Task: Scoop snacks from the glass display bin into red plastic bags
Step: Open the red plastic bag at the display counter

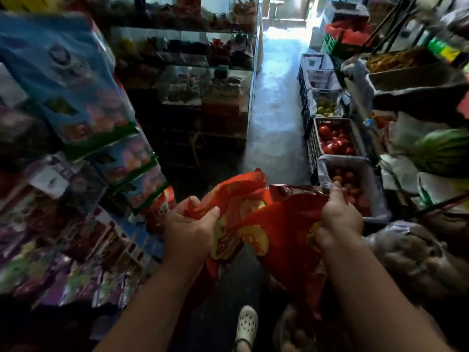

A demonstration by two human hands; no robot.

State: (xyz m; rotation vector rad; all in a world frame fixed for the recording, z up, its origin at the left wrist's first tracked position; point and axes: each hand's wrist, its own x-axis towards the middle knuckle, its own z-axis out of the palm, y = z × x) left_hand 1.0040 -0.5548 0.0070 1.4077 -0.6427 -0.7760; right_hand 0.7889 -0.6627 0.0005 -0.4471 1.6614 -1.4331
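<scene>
gripping the red plastic bag (276,224), left hand (189,229) and right hand (338,219) pinch its crumpled rim; contents hidden.

Motion-blurred snack packets (76,102) at left; glass display bins (203,72) dim, contents indistinct.

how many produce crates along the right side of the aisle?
4 visible. Nearest: lined crate of small reddish fruit by the right hand. Next: tomato crate. Then green fruit crate. Farthest: lined crate, contents unclear. More may be hidden beyond.
</scene>
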